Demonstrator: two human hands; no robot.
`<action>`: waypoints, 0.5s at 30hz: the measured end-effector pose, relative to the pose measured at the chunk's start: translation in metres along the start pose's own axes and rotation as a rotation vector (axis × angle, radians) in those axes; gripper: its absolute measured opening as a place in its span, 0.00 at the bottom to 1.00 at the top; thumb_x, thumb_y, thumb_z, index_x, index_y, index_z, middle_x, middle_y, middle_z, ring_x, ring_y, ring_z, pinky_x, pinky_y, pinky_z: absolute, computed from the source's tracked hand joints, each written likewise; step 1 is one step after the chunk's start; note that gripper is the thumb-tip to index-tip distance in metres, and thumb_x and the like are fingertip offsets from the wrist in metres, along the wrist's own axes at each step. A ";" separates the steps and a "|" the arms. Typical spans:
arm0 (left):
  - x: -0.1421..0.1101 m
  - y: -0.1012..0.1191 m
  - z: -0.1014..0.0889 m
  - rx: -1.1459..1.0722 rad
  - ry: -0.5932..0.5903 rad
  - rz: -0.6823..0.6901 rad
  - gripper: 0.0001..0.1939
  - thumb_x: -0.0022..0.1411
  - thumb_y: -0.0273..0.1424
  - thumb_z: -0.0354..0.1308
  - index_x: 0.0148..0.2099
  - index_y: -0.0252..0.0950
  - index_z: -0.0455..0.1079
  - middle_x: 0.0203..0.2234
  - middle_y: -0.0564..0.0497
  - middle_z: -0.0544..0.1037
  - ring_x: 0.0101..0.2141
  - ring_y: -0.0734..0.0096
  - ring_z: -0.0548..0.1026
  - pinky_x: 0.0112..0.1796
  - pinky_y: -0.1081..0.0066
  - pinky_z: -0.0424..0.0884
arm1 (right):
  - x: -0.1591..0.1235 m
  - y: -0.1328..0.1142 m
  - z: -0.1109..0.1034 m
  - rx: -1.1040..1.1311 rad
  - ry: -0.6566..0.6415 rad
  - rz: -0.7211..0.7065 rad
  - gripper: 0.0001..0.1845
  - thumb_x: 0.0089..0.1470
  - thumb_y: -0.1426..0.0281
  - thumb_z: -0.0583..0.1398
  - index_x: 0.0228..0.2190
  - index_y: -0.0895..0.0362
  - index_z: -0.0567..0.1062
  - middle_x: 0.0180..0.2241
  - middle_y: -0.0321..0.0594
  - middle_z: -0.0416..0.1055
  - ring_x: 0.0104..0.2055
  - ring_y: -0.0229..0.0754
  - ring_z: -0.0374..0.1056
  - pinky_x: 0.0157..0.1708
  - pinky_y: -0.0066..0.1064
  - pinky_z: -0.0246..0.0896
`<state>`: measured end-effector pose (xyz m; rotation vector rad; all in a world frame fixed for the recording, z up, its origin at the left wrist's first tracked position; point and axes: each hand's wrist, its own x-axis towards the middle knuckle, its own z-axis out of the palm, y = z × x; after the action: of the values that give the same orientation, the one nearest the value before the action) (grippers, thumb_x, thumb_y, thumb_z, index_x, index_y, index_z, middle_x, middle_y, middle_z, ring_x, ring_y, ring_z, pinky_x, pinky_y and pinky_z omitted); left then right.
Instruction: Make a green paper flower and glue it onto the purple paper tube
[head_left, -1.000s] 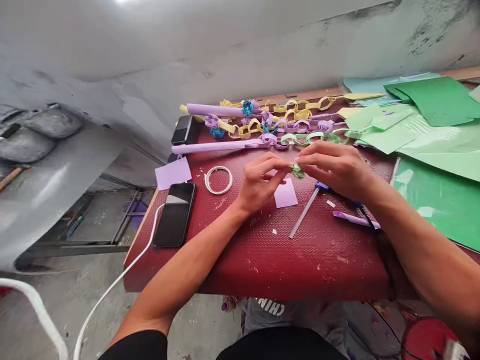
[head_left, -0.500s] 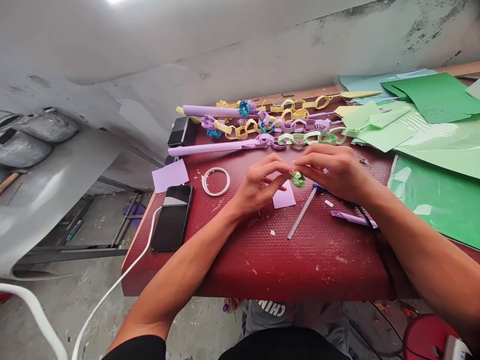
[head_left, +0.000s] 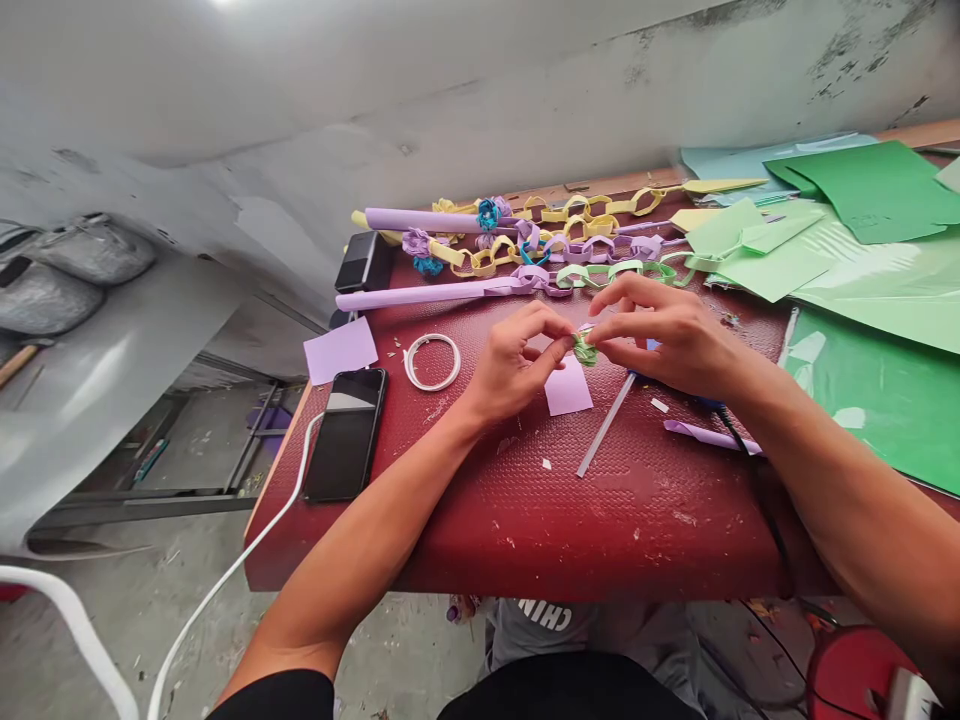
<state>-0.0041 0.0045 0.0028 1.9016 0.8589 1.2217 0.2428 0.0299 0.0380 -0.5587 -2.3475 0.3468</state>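
Note:
A small green paper flower (head_left: 584, 349) is pinched between the thumb and forefinger of my left hand (head_left: 517, 362), above the red table. My right hand (head_left: 660, 328) reaches the flower from the other side; its thumb and forefinger meet the petals, while another finger is raised. Below the flower lies a square of lilac paper (head_left: 568, 388), partly covered by my hands. A translucent glue stick (head_left: 604, 427) slants across the table under my right hand, its upper end at a blue tool mostly hidden by that hand.
Paper chains (head_left: 577, 250) and rolled lilac paper tubes (head_left: 435, 294) lie along the back. Green sheets (head_left: 870, 200) cover the right side. At left are a phone (head_left: 345, 435) with a white cable, a white ring (head_left: 432, 362) and lilac paper (head_left: 341, 350). A dark cord (head_left: 769, 510) runs down the right.
The green flower has shifted slightly left and up, and turned. The raised finger of my right hand has lifted and spread away from the forefinger. My left hand keeps its pinch.

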 end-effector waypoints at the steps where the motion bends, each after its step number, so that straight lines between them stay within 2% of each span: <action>1: 0.000 0.000 0.001 -0.005 0.005 -0.010 0.06 0.72 0.34 0.63 0.46 0.37 0.77 0.41 0.48 0.74 0.39 0.73 0.77 0.31 0.77 0.84 | -0.001 0.001 0.001 -0.039 0.004 -0.005 0.08 0.68 0.69 0.61 0.41 0.52 0.83 0.49 0.43 0.74 0.37 0.36 0.69 0.35 0.34 0.66; 7: -0.001 -0.001 0.006 -0.099 0.011 -0.107 0.11 0.71 0.39 0.65 0.45 0.36 0.75 0.42 0.48 0.74 0.38 0.75 0.79 0.31 0.77 0.85 | -0.003 0.000 0.002 -0.169 0.019 -0.070 0.08 0.68 0.71 0.61 0.45 0.50 0.81 0.51 0.41 0.71 0.38 0.35 0.67 0.36 0.34 0.66; 15: 0.000 -0.002 0.009 -0.265 0.037 -0.248 0.17 0.68 0.45 0.67 0.45 0.37 0.73 0.39 0.48 0.79 0.41 0.67 0.84 0.32 0.72 0.87 | -0.001 -0.004 0.000 -0.188 0.044 -0.063 0.09 0.69 0.70 0.60 0.39 0.50 0.81 0.43 0.39 0.70 0.36 0.35 0.64 0.33 0.33 0.63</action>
<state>0.0043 0.0039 -0.0012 1.5183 0.8755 1.1587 0.2421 0.0265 0.0389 -0.5733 -2.3637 0.0841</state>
